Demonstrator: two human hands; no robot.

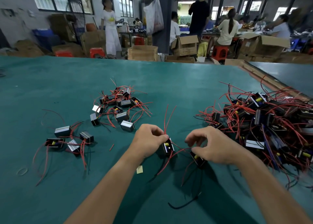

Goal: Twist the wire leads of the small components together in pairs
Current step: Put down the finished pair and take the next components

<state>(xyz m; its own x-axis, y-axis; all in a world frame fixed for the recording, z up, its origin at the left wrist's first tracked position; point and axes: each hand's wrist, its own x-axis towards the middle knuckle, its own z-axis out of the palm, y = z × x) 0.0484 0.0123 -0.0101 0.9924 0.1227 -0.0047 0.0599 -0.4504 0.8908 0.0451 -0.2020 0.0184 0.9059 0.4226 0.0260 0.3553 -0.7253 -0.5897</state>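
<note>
Left hand [149,140] pinches red leads [165,125] | right hand [210,149] grips component [197,158] | likely-done clusters [120,103] 10 o'clock | heap [264,120] 3 o'clock pending

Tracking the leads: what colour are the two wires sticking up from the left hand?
Both wires above the left hand are red; head view.

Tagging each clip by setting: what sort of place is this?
Most likely a small assembly workshop or factory floor: a big pile of wired components on a green work table, stacked cardboard boxes, and other workers seated at benches behind.
</note>
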